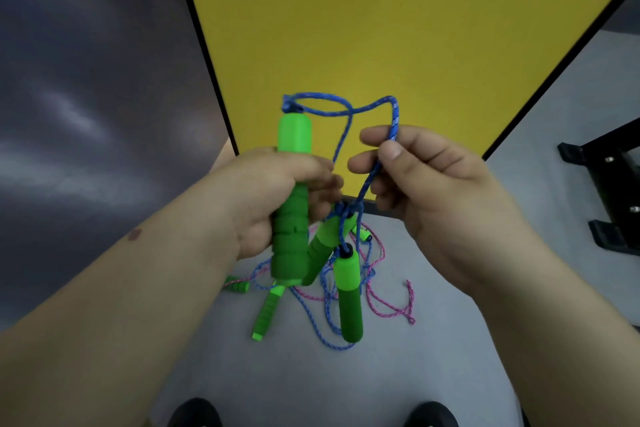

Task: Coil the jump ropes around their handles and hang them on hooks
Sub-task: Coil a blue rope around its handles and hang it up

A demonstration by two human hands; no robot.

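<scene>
Now, left hand (277, 198): wrapped round upright green handle (292, 201).
Right hand (426, 184): pinching blue rope (367, 180), beside that handle.

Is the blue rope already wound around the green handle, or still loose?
Still loose. The blue rope loops freely above the green handle in the left hand; the right hand pinches a strand.

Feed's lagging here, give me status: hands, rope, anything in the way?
Left hand grips green handle upright. Right hand pinches blue rope, looped above. Second handle dangles. Pink rope tangled on floor beneath.
</scene>
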